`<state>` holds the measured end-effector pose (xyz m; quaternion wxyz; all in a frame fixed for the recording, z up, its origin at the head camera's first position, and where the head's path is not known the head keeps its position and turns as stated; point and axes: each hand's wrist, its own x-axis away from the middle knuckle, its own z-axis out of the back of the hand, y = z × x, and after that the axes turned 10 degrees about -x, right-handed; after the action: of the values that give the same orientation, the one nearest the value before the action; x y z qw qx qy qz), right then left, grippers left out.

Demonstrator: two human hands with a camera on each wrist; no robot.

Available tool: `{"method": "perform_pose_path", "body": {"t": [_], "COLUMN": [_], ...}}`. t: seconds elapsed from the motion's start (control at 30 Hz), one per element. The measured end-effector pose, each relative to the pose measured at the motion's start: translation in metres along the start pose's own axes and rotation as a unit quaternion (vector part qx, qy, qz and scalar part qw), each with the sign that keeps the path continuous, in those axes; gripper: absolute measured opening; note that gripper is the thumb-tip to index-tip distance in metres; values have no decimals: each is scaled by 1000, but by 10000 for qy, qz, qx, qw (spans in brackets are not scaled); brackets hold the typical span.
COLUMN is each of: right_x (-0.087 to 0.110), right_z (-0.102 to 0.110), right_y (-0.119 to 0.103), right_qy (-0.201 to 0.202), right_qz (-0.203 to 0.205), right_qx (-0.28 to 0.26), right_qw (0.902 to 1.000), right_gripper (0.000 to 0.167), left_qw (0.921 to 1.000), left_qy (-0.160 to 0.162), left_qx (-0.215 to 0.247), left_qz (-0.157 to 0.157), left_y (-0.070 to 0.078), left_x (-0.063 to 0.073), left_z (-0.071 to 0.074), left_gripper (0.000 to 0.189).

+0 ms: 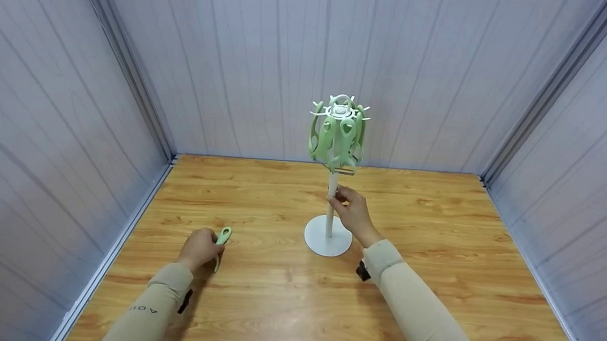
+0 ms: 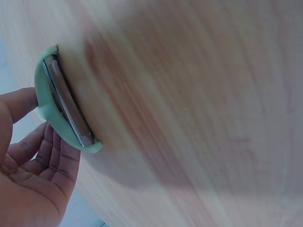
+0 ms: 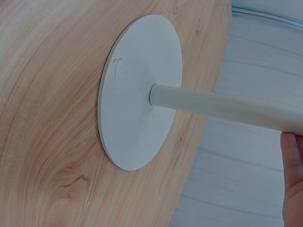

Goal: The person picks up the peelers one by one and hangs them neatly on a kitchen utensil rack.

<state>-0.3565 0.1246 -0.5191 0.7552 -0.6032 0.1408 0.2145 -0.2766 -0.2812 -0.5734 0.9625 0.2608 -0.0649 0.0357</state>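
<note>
My left hand point(image 1: 200, 248) pinches a light green Y-shaped peeler point(image 1: 224, 236) low over the left part of the table. In the left wrist view the peeler's metal blade point(image 2: 71, 104) faces the wood, with thumb and fingers about its green head. My right hand point(image 1: 355, 212) holds the white pole point(image 1: 330, 214) of an upright stand between thumb and fingers, about midway up. Several light green tools point(image 1: 326, 136) hang from the stand's white hooked top point(image 1: 340, 111); metal blades show at the lower ends of some. In the right wrist view only some fingers point(image 3: 291, 161) show against the pole.
The stand's round white base point(image 3: 137, 109) sits flat on the wood-patterned table point(image 1: 279, 291). Pale panel walls point(image 1: 267, 63) rise behind the table and on both sides, with metal strips along their corners.
</note>
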Motion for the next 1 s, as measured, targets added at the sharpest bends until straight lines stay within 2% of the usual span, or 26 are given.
{"method": "perform_pose_path", "body": {"t": [0.27, 0.47, 0.8, 1.0], "right_x": [4, 6, 7, 9], "right_z": [-1, -1, 0, 0], "right_y": [-1, -3, -1, -1], "right_qy": [-34, -37, 29, 67], "right_qz": [21, -14, 15, 35], "right_qx": [-1, 17, -101, -102], "right_qw": [10000, 10000, 9999, 9999], "right_gripper": [18, 19, 23, 23], "left_qw": [9999, 9989, 9955, 9933], "left_qy": [95, 199, 564, 696], "left_qx": [-16, 412, 472, 680], "left_qz": [33, -108, -593, -628], "left_y": [8, 29, 60, 78], "left_x": [0, -3, -10, -12], "left_z": [1, 9, 25, 37], "left_gripper": [17, 31, 29, 30]}}
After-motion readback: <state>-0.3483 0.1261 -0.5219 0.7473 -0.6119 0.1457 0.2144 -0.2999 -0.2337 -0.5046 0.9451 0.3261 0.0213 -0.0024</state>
